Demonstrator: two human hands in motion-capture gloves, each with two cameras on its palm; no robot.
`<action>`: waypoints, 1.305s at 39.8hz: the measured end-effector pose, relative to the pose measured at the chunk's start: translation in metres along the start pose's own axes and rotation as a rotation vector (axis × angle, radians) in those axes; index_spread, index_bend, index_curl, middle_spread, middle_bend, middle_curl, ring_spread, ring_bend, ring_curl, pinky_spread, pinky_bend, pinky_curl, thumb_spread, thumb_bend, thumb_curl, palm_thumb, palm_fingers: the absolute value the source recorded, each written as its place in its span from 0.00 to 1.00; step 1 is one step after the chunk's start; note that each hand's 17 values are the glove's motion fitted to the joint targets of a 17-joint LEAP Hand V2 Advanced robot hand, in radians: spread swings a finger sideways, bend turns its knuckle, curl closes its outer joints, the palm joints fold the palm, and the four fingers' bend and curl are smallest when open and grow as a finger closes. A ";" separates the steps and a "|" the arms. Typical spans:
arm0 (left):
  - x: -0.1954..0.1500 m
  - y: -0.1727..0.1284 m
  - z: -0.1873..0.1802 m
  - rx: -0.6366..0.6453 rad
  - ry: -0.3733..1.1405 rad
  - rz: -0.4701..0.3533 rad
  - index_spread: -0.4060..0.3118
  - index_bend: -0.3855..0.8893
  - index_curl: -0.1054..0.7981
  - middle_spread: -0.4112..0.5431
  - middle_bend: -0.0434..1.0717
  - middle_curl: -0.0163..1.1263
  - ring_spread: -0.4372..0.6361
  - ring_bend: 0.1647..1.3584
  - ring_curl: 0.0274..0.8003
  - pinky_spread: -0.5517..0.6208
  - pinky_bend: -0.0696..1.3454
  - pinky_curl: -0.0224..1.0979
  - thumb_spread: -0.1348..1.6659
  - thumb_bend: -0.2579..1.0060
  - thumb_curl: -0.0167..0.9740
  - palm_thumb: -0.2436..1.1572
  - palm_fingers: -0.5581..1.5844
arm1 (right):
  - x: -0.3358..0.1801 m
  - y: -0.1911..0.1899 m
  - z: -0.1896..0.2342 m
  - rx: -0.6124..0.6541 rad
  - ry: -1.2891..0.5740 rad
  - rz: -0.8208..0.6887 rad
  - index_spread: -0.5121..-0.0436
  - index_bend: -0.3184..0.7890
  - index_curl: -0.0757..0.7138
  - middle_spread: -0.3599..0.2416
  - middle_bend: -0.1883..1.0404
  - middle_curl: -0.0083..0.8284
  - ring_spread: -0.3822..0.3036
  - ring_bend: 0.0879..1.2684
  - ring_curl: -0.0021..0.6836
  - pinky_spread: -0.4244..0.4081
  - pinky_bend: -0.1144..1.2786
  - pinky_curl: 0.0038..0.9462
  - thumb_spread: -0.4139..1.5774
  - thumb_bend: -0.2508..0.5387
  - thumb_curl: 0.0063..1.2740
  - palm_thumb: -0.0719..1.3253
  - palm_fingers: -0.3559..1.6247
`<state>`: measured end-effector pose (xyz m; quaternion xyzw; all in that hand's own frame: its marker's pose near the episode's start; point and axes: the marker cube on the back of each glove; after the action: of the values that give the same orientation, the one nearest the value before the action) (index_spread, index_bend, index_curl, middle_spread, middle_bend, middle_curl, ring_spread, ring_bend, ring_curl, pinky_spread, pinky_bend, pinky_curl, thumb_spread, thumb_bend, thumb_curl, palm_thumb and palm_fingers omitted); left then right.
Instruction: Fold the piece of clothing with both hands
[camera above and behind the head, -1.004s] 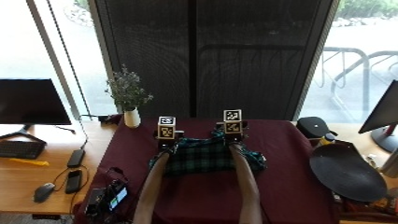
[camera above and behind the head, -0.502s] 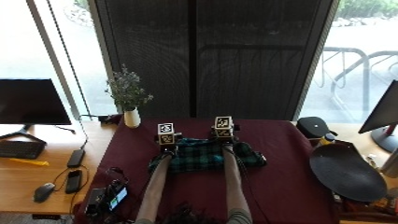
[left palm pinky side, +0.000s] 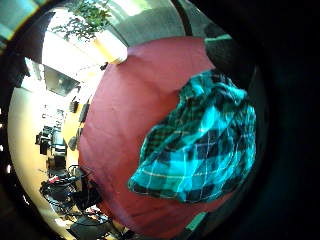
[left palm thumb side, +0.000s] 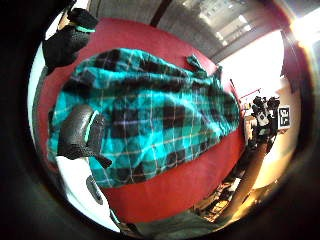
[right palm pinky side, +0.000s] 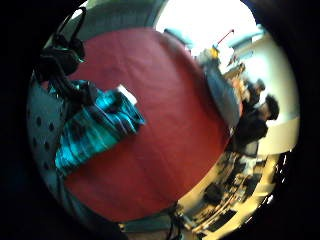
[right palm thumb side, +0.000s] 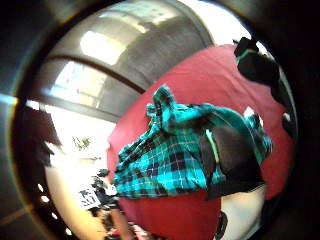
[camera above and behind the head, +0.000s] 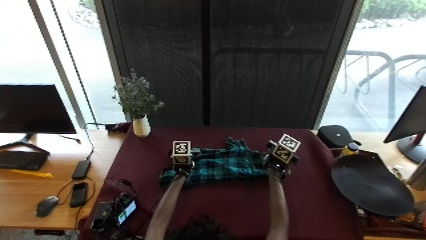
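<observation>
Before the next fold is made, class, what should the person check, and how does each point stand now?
1. Shirt wholly on the table: ok.
2. Shirt lying flat: not ok, it is bunched and creased.
3. Left hand at the shirt's left edge: ok.
4. Right hand at its right edge: ok.
5. Both hands pinching cloth: cannot tell.
6. Vase away from the shirt: ok.

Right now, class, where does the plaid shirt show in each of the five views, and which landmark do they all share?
Outside view: plaid shirt between the hands, mid-table.
Left little finger view: shirt bunched on the cloth.
Left thumb view: spread wide.
Right little finger view: one corner beside a glove.
Right thumb view: crumpled.
Shared landmark: maroon tablecloth.
</observation>
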<state>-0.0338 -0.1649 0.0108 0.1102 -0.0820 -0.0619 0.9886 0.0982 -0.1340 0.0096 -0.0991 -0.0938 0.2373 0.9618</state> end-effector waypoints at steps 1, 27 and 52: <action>0.002 0.003 0.005 -0.002 -0.012 0.019 0.32 0.39 0.51 0.17 0.43 0.44 0.21 0.34 0.50 0.59 0.22 0.21 0.72 0.19 0.36 0.70 0.61 | 0.016 0.008 0.004 -0.069 0.019 0.072 0.38 0.41 0.44 0.24 0.27 0.47 0.25 0.33 0.54 0.33 0.53 0.39 0.71 0.29 0.31 0.63 0.61; 0.026 0.040 0.080 -0.256 0.070 0.074 0.44 0.42 0.46 0.39 0.22 0.38 0.51 0.31 0.45 0.75 0.30 0.29 0.85 0.19 0.20 0.29 0.43 | 0.049 -0.035 0.064 0.241 -0.574 0.192 0.44 0.43 0.27 0.61 0.27 0.40 0.46 0.56 0.64 0.44 0.69 0.42 0.81 0.42 0.27 0.51 0.46; -0.002 0.013 -0.007 -0.346 0.084 0.055 0.43 0.40 0.48 0.40 0.21 0.38 0.54 0.32 0.43 0.76 0.31 0.32 0.84 0.20 0.22 0.29 0.44 | -0.091 0.001 -0.007 0.270 -0.826 0.063 0.50 0.50 0.55 0.19 0.25 0.44 0.15 0.33 0.57 0.13 0.54 0.37 0.54 0.36 0.42 0.81 0.74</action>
<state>-0.0336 -0.1511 0.0070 -0.0615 -0.0317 -0.0436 0.9966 0.0204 -0.1773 -0.0098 0.1278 -0.4356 0.2965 0.8402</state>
